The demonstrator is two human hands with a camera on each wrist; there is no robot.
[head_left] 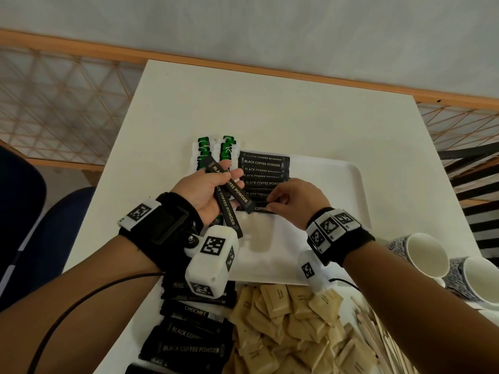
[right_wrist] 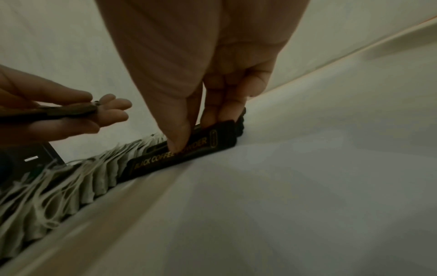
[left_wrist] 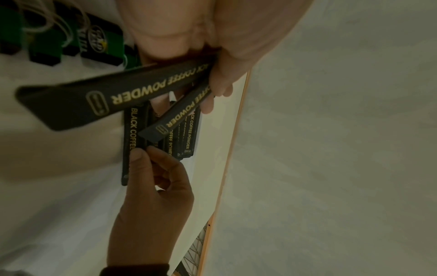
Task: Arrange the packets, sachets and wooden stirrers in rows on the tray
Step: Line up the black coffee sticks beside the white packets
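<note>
My left hand grips two slim, matte-black "Black Coffee Powder" stick sachets crossed above the tray's left edge, while my right hand pinches the nearest sachet of the overlapping black row lying on the smooth white tray. Left of that row sit green-tagged tea bags with strings. Nearer me, on the white table: loose black sachets, crinkled tan paper packets, flat wooden stirrers and two patterned cups; my wrist rigs hide part of the tray's front.
</note>
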